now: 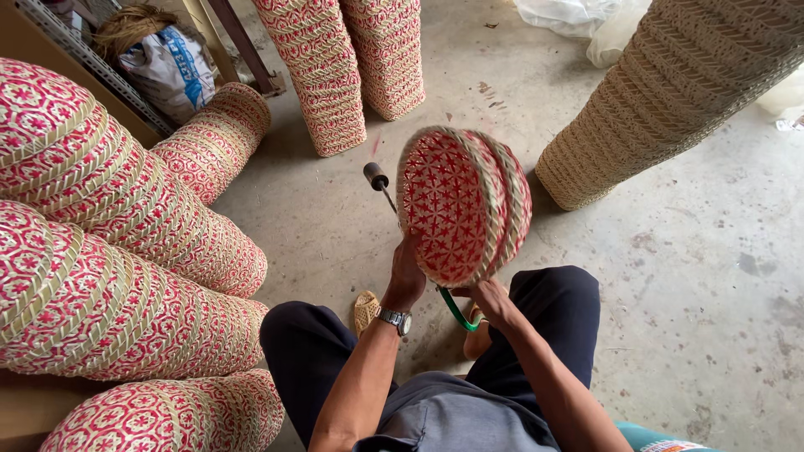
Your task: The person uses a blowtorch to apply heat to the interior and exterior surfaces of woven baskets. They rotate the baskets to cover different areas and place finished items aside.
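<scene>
Head cam, looking down at a person sitting w/ knees apart on a grey concrete floor.

The left hand has its fingers closed on the bottom edge of a small bunch of round woven baskets, red & cream w/ star shapes. The bunch stands up on its edge, just above the knees, in the middle of the pic. There is a silver watch on that wrist.

The right hand is under the same bunch, touching its lower rim. Fingers look curled there, but can't tell if they grip the basket or the green handle that pokes out between both hands.

A thin metal rod w/ a dark knob sticks out behind the baskets on the left side.

All around are long stacks of the same kind of baskets. Red ones lie on their sides at the left. 2 more red stacks lean at the top. A plain tan stack leans at the right. A white sack sits top left.
</scene>
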